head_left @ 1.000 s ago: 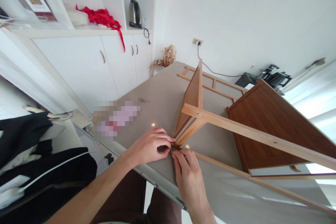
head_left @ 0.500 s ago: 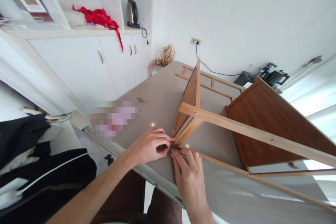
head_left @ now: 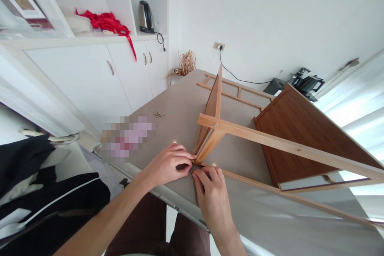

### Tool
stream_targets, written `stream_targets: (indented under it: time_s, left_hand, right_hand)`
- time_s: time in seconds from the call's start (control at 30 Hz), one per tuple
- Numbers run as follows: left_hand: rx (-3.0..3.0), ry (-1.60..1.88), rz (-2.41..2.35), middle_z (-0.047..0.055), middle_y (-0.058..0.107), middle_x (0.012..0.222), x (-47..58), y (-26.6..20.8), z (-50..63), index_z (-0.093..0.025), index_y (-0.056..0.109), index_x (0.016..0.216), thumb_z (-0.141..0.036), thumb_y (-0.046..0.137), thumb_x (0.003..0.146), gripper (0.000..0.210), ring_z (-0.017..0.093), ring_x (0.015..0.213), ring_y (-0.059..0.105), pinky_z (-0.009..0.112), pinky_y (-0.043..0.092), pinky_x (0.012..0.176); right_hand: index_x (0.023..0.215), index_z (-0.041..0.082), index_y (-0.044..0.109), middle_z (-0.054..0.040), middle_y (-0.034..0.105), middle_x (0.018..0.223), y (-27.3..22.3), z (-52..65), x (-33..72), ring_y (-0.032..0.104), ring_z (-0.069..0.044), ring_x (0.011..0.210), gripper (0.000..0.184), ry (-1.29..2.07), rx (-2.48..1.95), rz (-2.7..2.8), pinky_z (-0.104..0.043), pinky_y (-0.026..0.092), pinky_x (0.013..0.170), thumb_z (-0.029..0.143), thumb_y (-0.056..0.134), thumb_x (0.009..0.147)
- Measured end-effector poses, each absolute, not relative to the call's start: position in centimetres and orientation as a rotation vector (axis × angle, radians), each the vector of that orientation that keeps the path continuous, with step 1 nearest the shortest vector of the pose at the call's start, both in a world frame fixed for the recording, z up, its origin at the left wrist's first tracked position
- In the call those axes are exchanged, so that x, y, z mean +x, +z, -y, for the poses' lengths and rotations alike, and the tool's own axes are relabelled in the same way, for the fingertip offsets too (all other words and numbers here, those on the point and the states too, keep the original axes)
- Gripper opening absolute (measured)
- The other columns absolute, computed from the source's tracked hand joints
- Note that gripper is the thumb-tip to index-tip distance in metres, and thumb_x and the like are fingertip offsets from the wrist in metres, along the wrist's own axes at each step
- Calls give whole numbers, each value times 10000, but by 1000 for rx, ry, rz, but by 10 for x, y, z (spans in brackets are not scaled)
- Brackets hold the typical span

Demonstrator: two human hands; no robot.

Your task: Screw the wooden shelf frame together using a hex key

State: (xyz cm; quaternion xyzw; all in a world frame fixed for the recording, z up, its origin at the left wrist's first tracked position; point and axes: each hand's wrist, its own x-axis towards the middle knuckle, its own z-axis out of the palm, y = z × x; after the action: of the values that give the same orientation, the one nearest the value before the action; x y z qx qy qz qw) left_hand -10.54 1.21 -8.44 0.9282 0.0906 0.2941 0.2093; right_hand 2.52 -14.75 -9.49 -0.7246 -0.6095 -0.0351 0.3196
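A wooden frame stands on its side on the table, with brown panels set between its rails. At its near lower corner, my left hand is closed, thumb and forefinger pinched together and a fingertip against the upright panel. What that pinch holds is too small to make out. Close beside it, my right hand is also closed, its fingertips on a small thin metal piece at the lower rail. The fingers mostly hide this piece. A screw head shows in the upper rail.
Several loose screws lie on the grey table, near a blurred-out patch. A wooden ladder-like frame lies behind the panel. Along the wall are a white cabinet, a kettle and black appliances.
The view has shifted slightly, so everything sits a little further left. Both hands stay at the same corner; the right fingers have turned a little and the dark bar by them no longer shows.
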Motion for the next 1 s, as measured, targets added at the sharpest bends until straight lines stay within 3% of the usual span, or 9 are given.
stream_targets:
  time_s: [0.63, 1.0]
  left_hand:
    - [2581, 815, -245, -27, 768, 1079, -106, -83, -12, -231, 694, 829, -139, 642, 869, 113, 138, 946, 654, 320, 480, 899]
    - [2557, 704, -283, 1, 695, 1141, -110, -79, -12, -229, 636, 969, -147, 563, 954, 111, 134, 1016, 633, 304, 455, 950]
  right_hand:
    - [1053, 201, 666, -59, 610, 918, -90, 153, 29, 550, -195, 864, 203, -182, -1814, 1703, -348, 483, 785, 94, 507, 984]
    - [1075, 214, 656, -66, 602, 950, -93, 153, 30, 561, -201, 879, 213, -167, -1821, 1697, -365, 499, 787, 89, 517, 974]
